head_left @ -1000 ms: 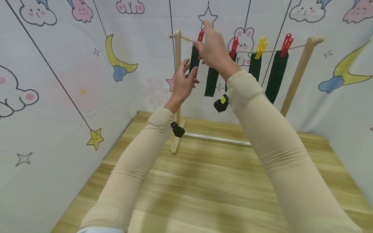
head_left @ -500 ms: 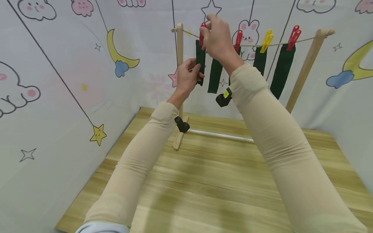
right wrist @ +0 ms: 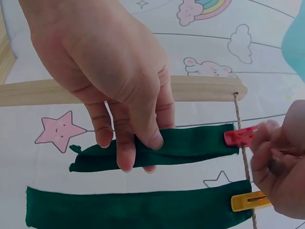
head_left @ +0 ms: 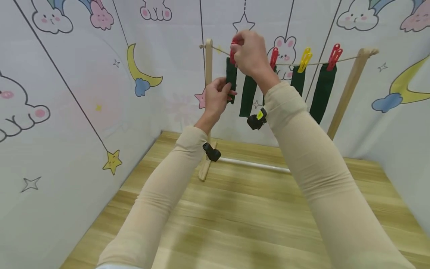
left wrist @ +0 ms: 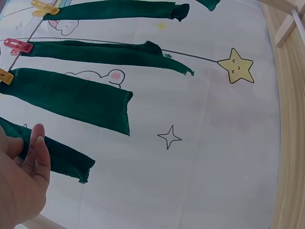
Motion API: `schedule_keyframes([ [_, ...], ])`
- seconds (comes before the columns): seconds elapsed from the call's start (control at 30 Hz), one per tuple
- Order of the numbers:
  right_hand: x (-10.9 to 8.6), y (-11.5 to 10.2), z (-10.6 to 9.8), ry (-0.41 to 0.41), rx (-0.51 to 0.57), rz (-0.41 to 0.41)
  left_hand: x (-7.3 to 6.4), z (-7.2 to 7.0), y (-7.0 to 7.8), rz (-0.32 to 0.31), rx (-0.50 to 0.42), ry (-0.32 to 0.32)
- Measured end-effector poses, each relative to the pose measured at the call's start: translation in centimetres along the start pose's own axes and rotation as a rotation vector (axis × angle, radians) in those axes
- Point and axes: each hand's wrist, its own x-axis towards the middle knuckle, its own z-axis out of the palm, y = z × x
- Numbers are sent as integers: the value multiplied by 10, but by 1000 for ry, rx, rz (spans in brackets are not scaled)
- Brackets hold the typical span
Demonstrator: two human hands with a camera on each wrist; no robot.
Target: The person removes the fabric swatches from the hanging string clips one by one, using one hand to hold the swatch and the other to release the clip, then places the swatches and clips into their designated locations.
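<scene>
At the left end of the rope (head_left: 346,59), a narrow dark green cloth strip (right wrist: 200,140) hangs from a red clothespin (right wrist: 232,138). My right hand (head_left: 250,52) pinches that clothespin between thumb and fingers. Lower down, my left hand (head_left: 215,98) holds the same strip, its thumb lying on the front and fingers behind, as the right wrist view shows. The left wrist view has the left hand (left wrist: 24,186) at its lower left corner. Beside this strip hangs a wider green strip (right wrist: 138,210) under a yellow clothespin (right wrist: 244,202).
Farther right, more green strips hang from red clothespins (head_left: 335,58) and a yellow clothespin (head_left: 305,59). The rope spans two wooden posts (head_left: 347,93), with a white bar (head_left: 255,164) low between them. Below is a wood-grain tabletop (head_left: 235,216); printed walls (head_left: 80,179) enclose it.
My left fingers, spread beside the strip a second ago, now hold it. My right thumb and fingers have come together on the red clothespin. The head view has shifted slightly.
</scene>
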Motion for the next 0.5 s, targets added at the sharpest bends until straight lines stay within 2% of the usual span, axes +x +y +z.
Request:
schedule_keyframes([
  [0.17, 1, 3, 1, 73, 31, -3, 2, 2, -4, 14, -5, -1],
  [0.27, 2, 1, 1, 92, 72, 5, 8, 0, -11, 31, -12, 4],
  [0.4, 2, -2, -2, 121, 77, -10, 15, -2, -21, 42, -4, -8],
  [0.5, 3, -3, -4, 130, 86, -25, 13, -3, -22, 34, 4, -10],
])
